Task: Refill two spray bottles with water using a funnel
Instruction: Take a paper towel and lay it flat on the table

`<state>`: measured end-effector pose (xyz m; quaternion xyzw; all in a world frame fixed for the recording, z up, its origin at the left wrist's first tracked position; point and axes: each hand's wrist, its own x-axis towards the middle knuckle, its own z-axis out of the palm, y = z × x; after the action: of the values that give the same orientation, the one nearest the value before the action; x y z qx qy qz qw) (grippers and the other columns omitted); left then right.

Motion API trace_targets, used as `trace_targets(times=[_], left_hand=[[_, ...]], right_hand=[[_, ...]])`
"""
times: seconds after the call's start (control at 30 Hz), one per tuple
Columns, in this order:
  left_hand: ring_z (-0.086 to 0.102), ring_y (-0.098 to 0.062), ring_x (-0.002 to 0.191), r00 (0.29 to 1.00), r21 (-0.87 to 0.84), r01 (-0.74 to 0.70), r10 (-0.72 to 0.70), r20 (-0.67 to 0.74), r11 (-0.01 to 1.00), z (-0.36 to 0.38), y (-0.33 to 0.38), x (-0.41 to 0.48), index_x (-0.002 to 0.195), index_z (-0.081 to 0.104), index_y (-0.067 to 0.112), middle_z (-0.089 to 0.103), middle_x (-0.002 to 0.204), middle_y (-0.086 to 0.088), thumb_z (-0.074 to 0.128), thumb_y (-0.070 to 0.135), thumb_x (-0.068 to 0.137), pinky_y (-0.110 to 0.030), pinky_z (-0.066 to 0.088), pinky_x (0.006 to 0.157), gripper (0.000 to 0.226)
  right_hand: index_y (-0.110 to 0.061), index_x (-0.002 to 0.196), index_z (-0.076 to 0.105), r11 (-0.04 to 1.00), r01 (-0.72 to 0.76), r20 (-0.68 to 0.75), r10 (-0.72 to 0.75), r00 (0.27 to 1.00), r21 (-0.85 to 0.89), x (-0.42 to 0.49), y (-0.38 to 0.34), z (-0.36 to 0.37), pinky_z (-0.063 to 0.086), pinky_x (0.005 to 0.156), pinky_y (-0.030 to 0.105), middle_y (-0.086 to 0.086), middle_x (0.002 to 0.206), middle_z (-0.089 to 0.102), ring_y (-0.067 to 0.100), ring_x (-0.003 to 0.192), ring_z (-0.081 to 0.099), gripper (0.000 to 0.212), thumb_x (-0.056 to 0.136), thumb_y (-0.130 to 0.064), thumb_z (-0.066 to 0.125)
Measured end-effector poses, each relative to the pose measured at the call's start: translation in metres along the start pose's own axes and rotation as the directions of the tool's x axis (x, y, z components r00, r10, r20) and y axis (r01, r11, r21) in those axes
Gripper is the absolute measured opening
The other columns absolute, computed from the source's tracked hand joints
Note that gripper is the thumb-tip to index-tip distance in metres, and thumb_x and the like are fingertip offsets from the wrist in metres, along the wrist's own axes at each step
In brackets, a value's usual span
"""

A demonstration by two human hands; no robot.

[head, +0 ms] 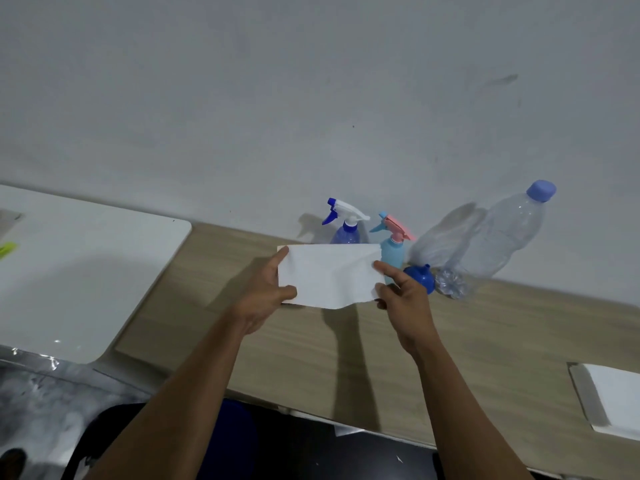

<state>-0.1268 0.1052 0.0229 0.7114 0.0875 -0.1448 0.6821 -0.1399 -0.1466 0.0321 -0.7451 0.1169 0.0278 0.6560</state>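
Note:
I hold a white paper tissue (327, 275) stretched between both hands above the wooden table (485, 334). My left hand (265, 296) pinches its left edge and my right hand (403, 297) pinches its right edge. Behind the tissue, by the wall, stand two spray bottles: a dark blue one with a white and blue trigger head (344, 220), its body mostly hidden, and a light blue one with a pink trigger (393, 245). A blue funnel (420, 276) lies on the table just right of my right hand. A large clear water bottle with a blue cap (502, 237) stands at the right.
A white board (86, 271) lies on the table at the left. A white tray or pad (613, 400) sits at the table's right front edge. The grey wall runs close behind the bottles. A shiny foil-like surface (45, 403) shows at lower left.

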Motion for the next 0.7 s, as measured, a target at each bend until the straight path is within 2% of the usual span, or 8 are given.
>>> trace_targets(times=[0.1, 0.2, 0.3, 0.4, 0.47, 0.57, 0.63, 0.7], left_hand=[[0.057, -0.02, 0.114, 0.994, 0.148, 0.107, -0.11, 0.014, 0.983, -0.007, -0.026, -0.006, 0.153, 0.026, 0.024, 0.047, 0.143, -0.001, 0.061, -0.011, 0.079, -0.029, 0.056, 0.072, 0.089], [0.06, -0.016, 0.1, 0.963, 0.22, 0.245, -0.263, 0.057, 0.944, -0.007, -0.052, -0.011, 0.154, 0.024, 0.022, 0.047, 0.135, -0.002, 0.063, -0.006, 0.078, -0.022, 0.054, 0.06, 0.09], [0.058, -0.01, 0.094, 0.944, 0.249, 0.301, -0.324, 0.056, 0.92, -0.008, -0.064, -0.013, 0.154, 0.021, 0.019, 0.049, 0.119, 0.005, 0.064, -0.005, 0.08, -0.017, 0.053, 0.057, 0.089], [0.058, -0.013, 0.099, 0.945, 0.311, 0.299, -0.326, 0.035, 0.902, -0.009, -0.071, -0.014, 0.154, 0.02, 0.018, 0.046, 0.126, 0.005, 0.067, -0.004, 0.079, -0.016, 0.052, 0.054, 0.091], [0.057, -0.015, 0.108, 0.965, 0.412, 0.239, -0.261, -0.003, 0.879, -0.012, -0.07, -0.014, 0.151, 0.029, 0.019, 0.045, 0.136, 0.005, 0.07, 0.002, 0.075, -0.021, 0.055, 0.062, 0.089], [0.057, -0.013, 0.105, 0.985, 0.58, 0.174, -0.129, -0.118, 0.796, -0.014, -0.063, -0.018, 0.141, 0.041, 0.019, 0.044, 0.133, 0.008, 0.072, 0.02, 0.078, -0.028, 0.049, 0.086, 0.071], [0.055, -0.02, 0.117, 0.951, 0.751, 0.179, 0.084, -0.298, 0.636, -0.011, -0.063, -0.017, 0.144, 0.037, 0.017, 0.037, 0.145, -0.001, 0.066, 0.039, 0.085, -0.032, 0.041, 0.095, 0.069], [0.046, -0.023, 0.129, 0.913, 0.88, 0.016, 0.352, -0.207, 0.475, -0.004, -0.072, -0.006, 0.143, 0.042, 0.015, 0.042, 0.147, -0.005, 0.056, 0.043, 0.092, -0.036, 0.036, 0.105, 0.059]], right_hand=[[-0.02, 0.121, 0.068, 0.992, -0.03, 0.049, 0.036, 0.998, -0.119, -0.007, 0.032, 0.005, 0.05, 0.061, 0.023, 0.001, 0.108, 0.071, 0.012, 0.068, 0.056, 0.042, 0.092, 0.007, 0.054], [-0.016, 0.125, 0.065, 0.965, -0.146, 0.095, 0.17, 0.981, -0.217, -0.015, 0.064, 0.011, 0.047, 0.055, 0.018, 0.016, 0.096, 0.072, 0.009, 0.062, 0.059, 0.044, 0.09, 0.009, 0.053], [-0.016, 0.128, 0.061, 0.94, -0.172, 0.123, 0.215, 0.969, -0.293, -0.021, 0.084, 0.018, 0.057, 0.075, 0.022, 0.01, 0.123, 0.064, 0.017, 0.095, 0.064, 0.047, 0.089, 0.011, 0.052], [-0.015, 0.134, 0.056, 0.882, -0.107, 0.189, 0.215, 0.958, -0.458, -0.029, 0.098, 0.022, 0.049, 0.102, 0.033, 0.008, 0.134, 0.056, 0.023, 0.117, 0.057, 0.049, 0.089, 0.005, 0.058], [-0.014, 0.135, 0.055, 0.842, -0.058, 0.209, 0.199, 0.957, -0.537, -0.032, 0.104, 0.022, 0.043, 0.097, 0.023, 0.002, 0.13, 0.055, 0.02, 0.119, 0.055, 0.048, 0.089, -0.006, 0.065], [-0.015, 0.129, 0.061, 0.769, 0.058, 0.126, 0.029, 0.992, -0.637, -0.03, 0.103, 0.023, 0.04, 0.084, 0.021, 0.0, 0.117, 0.058, 0.012, 0.096, 0.056, 0.038, 0.092, -0.025, 0.067], [-0.014, 0.121, 0.066, 0.744, 0.115, 0.03, -0.126, 0.992, -0.658, -0.022, 0.098, 0.026, 0.044, 0.078, 0.025, 0.005, 0.113, 0.061, 0.018, 0.093, 0.061, 0.029, 0.094, -0.024, 0.063], [-0.013, 0.123, 0.064, 0.661, 0.239, 0.062, -0.28, 0.958, -0.712, -0.013, 0.095, 0.039, 0.051, 0.082, 0.03, 0.007, 0.119, 0.061, 0.024, 0.105, 0.061, 0.029, 0.096, -0.022, 0.059]])
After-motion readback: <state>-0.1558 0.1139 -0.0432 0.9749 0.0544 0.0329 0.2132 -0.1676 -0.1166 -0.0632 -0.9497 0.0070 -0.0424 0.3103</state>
